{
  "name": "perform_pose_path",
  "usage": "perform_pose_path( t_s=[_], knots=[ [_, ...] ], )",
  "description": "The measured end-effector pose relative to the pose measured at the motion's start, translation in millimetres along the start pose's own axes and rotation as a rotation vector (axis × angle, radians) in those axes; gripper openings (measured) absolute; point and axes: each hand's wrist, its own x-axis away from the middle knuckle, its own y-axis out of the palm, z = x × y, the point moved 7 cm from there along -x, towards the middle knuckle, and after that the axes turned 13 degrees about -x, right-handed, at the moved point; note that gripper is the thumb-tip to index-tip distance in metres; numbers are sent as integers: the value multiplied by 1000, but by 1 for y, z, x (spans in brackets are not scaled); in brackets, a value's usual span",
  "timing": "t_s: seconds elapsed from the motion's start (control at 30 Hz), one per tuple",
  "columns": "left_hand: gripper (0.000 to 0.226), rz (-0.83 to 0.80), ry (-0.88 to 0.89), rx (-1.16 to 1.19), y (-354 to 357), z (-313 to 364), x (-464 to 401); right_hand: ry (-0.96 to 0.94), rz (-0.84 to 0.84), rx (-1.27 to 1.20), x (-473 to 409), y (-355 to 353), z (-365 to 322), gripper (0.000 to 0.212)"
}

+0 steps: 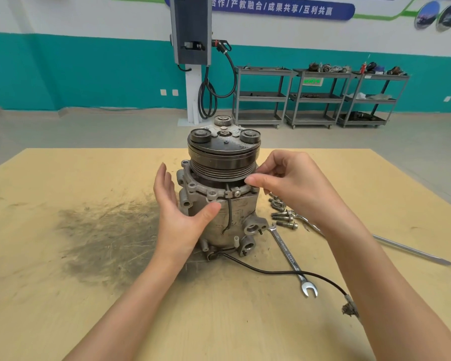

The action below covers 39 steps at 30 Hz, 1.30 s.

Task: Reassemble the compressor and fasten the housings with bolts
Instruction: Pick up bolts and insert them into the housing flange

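Observation:
The compressor (220, 183) stands upright on the yellow table (89, 295), black pulley on top, grey housing below. My left hand (179, 214) is open, palm against the housing's left side, thumb on its front. My right hand (289, 183) pinches its fingertips at the flange rim just under the pulley on the right; whether a bolt sits between them is hidden. Loose bolts (283, 217) lie on the table behind my right wrist. A black wire (284, 272) runs from the compressor base to a connector (349, 308).
A combination wrench (290, 259) lies right of the compressor, a long metal bar (406, 247) further right. A dark grease smear (107, 230) covers the table's left. Beyond the table stand a charging post (192, 61) and grey shelf carts (318, 97).

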Motion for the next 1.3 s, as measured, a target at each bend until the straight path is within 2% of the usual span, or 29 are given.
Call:
perform_pose_path(
  t_s=[0.17, 0.27, 0.43, 0.6, 0.87, 1.3],
  knots=[
    [106, 138, 143, -87, -9, 17, -8, -1, 59, 124, 2, 3, 0, 32],
    [99, 164, 210, -101, -8, 20, -10, 21, 9, 125, 3, 2, -2, 28],
    [94, 96, 206, -62, 0, 17, -15, 34, -149, -19, 5, -3, 0, 1],
    [95, 62, 181, -68, 4, 15, -19, -21, -107, 46, 1, 2, 1, 11],
    [106, 12, 264, -160, 6, 19, -22, -42, -106, 88, 2, 4, -1, 13],
    [92, 32, 310, -165, 9, 23, -19, -26, -126, 120, 5, 5, -1, 13]
  ],
)
